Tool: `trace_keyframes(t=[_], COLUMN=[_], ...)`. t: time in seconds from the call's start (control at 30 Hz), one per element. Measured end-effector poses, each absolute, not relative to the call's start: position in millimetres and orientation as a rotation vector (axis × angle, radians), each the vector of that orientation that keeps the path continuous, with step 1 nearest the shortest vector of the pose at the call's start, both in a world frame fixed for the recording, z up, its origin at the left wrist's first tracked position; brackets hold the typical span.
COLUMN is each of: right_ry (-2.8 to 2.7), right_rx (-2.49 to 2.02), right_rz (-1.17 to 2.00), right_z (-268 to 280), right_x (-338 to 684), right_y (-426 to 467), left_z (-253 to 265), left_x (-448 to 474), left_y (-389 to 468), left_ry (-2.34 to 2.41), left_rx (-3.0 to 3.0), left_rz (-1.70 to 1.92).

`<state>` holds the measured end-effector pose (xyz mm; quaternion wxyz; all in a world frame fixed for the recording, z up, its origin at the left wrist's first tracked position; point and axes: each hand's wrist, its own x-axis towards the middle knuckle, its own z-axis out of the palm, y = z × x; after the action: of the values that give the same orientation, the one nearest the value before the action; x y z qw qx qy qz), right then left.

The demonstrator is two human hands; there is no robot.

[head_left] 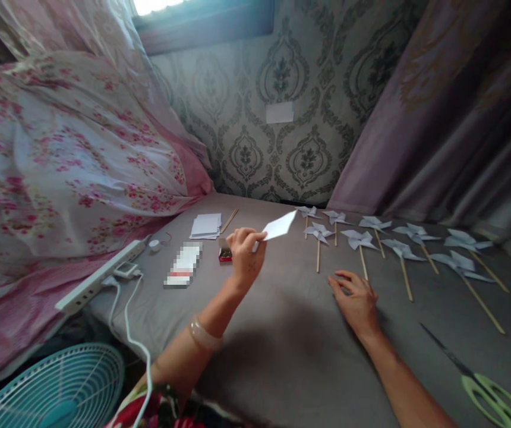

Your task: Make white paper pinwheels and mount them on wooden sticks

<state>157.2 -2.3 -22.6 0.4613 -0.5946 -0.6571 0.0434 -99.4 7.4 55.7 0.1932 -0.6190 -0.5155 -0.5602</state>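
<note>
Pinching the white paper (282,226) between thumb and fingers, your left hand (247,254) has it up above the grey cloth (282,291), slanting toward the pinwheels (360,239)! Over to your right hand (356,302): fingers loosely curled, a gap at the thumb, nothing gripped, just beside the nearest sticks; whether it touches the cloth, you can't tell. Behind your left hand sits the small red box (225,255), paper stack (205,226) farther back, green-handled scissors (476,379) lying out on your right!
</note>
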Motion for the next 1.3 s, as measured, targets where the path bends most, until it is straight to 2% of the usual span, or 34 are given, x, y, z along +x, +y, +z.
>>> trace_keyframes(t=[0.1,0.27,0.33,0.53,0.73,0.83,0.97,1.03,1.13,1.3], right_ry=[-1.502,-1.176,-1.130,-1.184,-1.181,-1.195,-1.281,-1.335,-1.367,-1.392], right_rx=[-1.371,-1.305,-1.276,-1.362,-1.486,-1.538,-1.496,-1.473,-1.464,-1.482], right_rz=[0.397,1.198,1.342,1.282,1.200,1.115,1.116,1.169,1.210,1.118], right_z=[-11.8,6.4,9.4,4.7,2.8,4.8,9.1,11.0,13.0,14.3], right_x=[156.8,154.3,154.5,157.4,166.7,177.5,184.0,181.1,173.0,168.1], right_y=[-5.8,-12.6,-13.9,-19.1,-28.0,-29.5,-33.9,-37.5,-41.3,-42.0], left_z=[39.6,19.1,12.1,-1.1,-2.1,-0.3,4.7,6.3,5.7,4.1], left_x=[-74.5,-43.4,-34.4,-29.3,-33.5,-33.1,-32.5,-31.9,-30.2,-27.8], left_y=[-2.4,-4.3,-4.4,-8.9,-11.5,-11.9,-11.7,-12.4,-15.0,-20.0], left_ry=[-1.380,-1.448,-1.404,-1.181,-1.193,-1.384,-1.973,-2.256,-2.487,-2.548], left_rx=[-2.002,-2.347,-2.455,-2.608,-2.747,-2.824,-2.790,-2.796,-2.984,-3.033], left_rz=[-1.466,-1.239,-1.140,-0.916,-1.025,-1.277,-1.986,-2.228,-2.297,-2.420])
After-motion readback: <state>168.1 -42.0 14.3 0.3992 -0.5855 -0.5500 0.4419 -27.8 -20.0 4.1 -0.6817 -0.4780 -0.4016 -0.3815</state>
